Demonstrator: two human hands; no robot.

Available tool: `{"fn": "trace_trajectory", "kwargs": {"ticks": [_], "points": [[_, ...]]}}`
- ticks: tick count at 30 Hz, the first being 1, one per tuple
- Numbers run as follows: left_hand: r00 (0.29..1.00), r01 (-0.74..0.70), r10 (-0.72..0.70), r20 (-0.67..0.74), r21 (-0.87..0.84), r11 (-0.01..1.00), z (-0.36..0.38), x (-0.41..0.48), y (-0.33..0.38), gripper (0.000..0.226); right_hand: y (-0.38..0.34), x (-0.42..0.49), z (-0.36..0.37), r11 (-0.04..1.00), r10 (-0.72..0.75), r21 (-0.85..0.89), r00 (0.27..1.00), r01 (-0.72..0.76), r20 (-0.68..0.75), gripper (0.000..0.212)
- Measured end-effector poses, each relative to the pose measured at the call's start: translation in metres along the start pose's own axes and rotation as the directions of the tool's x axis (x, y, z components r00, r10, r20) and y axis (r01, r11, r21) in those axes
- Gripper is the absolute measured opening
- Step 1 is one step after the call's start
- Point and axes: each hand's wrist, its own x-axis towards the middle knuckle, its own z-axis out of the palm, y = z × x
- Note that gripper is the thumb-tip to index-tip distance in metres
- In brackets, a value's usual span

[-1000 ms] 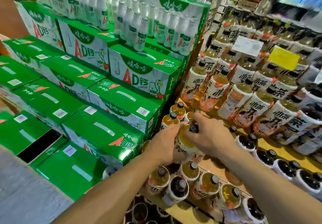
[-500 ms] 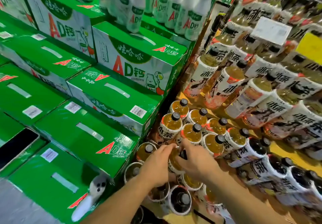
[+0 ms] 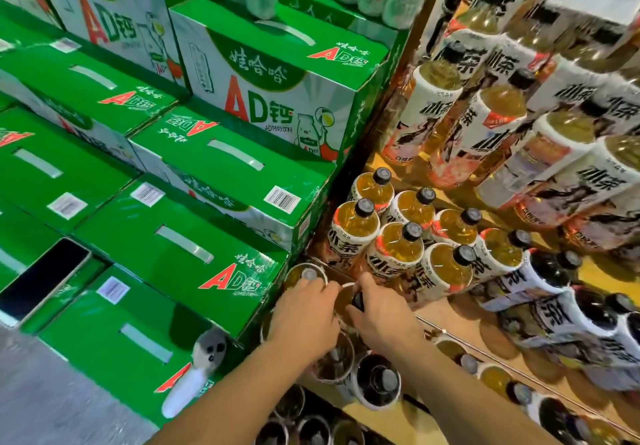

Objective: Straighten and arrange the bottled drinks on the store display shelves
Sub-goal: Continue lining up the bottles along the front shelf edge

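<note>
Head view shows you bent over the low end of the drinks display, both hands closed around one amber tea bottle point(image 3: 346, 297) that sits just right of the stacked green AD calcium cartons point(image 3: 194, 254). Your left hand point(image 3: 304, 309) curls against its near-left shoulder, fingers wrapped, while your right hand point(image 3: 377, 320) pinches beside its black cap; neither hand is open, and both have hold of that same bottle. Gripping it from two sides probably lets you turn its label forward and seat it upright. Above that bottle, a tidy cluster of amber tea bottles point(image 3: 398, 236) already stands in staggered rows, caps up. Right of the held bottle, dark tea bottles point(image 3: 554, 278) lean outward. Below your wrists, more bottles crowd the lower shelf point(image 3: 398, 420), partly hidden by your arms.
</note>
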Motion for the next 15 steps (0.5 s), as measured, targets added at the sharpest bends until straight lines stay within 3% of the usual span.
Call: {"fn": "trace_trajectory", "kwargs": {"ticks": [2,7,12,15], "points": [[1.000,0.019,-0.019,-0.007,0.079,0.997,-0.006,-0.010,-0.014,0.039,-0.002,0.002,0.002,0.999,-0.014,-0.029,1.000,0.014,0.021,0.027],[0.999,0.038,-0.039,0.013,0.061,0.997,-0.012,-0.029,-0.031,0.027,-0.002,0.010,0.007,0.998,-0.010,-0.057,0.998,0.013,0.055,0.025],[0.994,-0.111,0.111,0.001,0.062,0.992,-0.009,-0.038,-0.010,0.027,-0.004,0.016,0.009,0.998,-0.013,-0.064,0.999,0.016,0.051,0.024],[0.965,-0.246,0.244,0.098,0.011,0.969,-0.002,-0.049,0.016,0.027,0.001,0.018,0.006,1.000,-0.021,-0.014,0.995,0.023,0.094,0.025]]}}
